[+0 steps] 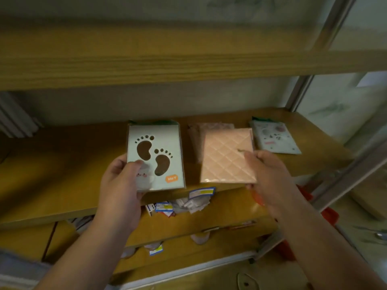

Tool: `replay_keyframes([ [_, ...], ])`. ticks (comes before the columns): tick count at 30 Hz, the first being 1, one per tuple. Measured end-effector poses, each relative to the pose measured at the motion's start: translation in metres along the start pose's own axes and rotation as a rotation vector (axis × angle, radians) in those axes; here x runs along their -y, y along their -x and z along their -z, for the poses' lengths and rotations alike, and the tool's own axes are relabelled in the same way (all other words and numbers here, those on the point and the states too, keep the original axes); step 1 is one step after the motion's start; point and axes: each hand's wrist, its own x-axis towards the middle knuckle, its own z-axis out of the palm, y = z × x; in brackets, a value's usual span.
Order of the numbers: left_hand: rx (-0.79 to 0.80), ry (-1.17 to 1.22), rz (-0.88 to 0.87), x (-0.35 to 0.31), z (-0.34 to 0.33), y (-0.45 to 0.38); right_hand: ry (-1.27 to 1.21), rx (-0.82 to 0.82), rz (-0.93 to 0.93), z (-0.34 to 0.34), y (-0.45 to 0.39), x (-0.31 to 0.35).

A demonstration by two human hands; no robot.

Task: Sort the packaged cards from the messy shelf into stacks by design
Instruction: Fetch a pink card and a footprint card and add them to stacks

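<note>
Left hand gripping the footprint card by its lower left corner, thumb curled onto the pale blue front, fingers tucked behind. Held up over the front edge of the wooden shelf, two brown footprints and an orange label showing through the clear wrap. Directly behind it, green and pale edges peeking out, probably more packs of the same kind.

Right hand clamped on the pink quilted card at its right edge, thumb on top, fingers under the lower corner. Held low over the pink stack sitting on the shelf, near edge jutting past the shelf front.

Further right, well apart, a pale blue patterned card stack lying flat on the shelf, print too blurred to read.

Below, on the lower shelf, a jumble of small packets with blue and yellow labels.
</note>
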Motion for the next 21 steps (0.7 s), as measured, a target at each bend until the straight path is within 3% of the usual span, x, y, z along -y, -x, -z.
replay_keyframes([
  [9, -0.146, 0.031, -0.03, 0.026, -0.053, 0.006, 0.245, 0.162, 0.111, 0.006, -0.1, 0.022],
  [16, -0.162, 0.042, -0.032, 0.03, -0.081, 0.006, 0.777, 0.199, 0.279, 0.02, -0.107, 0.024],
  [21, -0.106, 0.018, -0.066, 0.036, -0.111, 0.004, 0.739, 0.167, 0.326, 0.059, -0.098, 0.014],
])
